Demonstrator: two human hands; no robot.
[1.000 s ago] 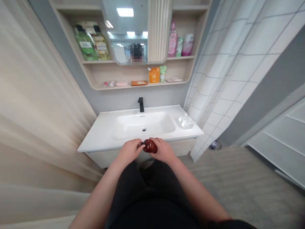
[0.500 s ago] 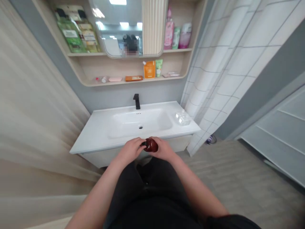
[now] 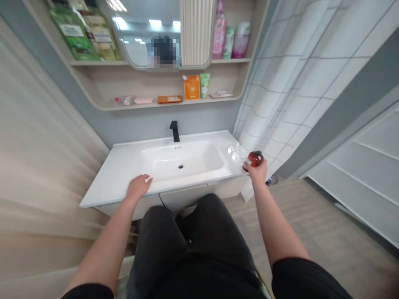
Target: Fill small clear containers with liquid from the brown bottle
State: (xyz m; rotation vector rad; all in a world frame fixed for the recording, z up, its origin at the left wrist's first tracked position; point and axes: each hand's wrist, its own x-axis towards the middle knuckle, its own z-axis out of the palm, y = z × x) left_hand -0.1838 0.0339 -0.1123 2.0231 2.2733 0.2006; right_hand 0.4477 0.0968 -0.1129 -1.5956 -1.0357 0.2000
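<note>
A reddish-brown bottle with a black cap [image 3: 255,158] is gripped in my right hand [image 3: 259,171] at the front right corner of the white washbasin counter [image 3: 115,170]. It is upright or nearly so; whether its base touches the counter I cannot tell. Beside it, further in, stands a clear container [image 3: 236,153]. My left hand [image 3: 139,185] holds nothing and rests at the counter's front edge, left of the basin [image 3: 187,171], fingers loosely apart.
A black faucet [image 3: 175,131] rises behind the basin. Above, a shelf [image 3: 106,104] bears an orange pouch [image 3: 191,87], a green tube [image 3: 204,85] and small items. Bottles stand higher on both sides of the mirror [image 3: 149,37]. A white checked curtain [image 3: 264,104] hangs at the right.
My right hand has carried the bottle from in front of the basin to the counter's right corner. My left hand has let go of its top and moved left to the counter edge.
</note>
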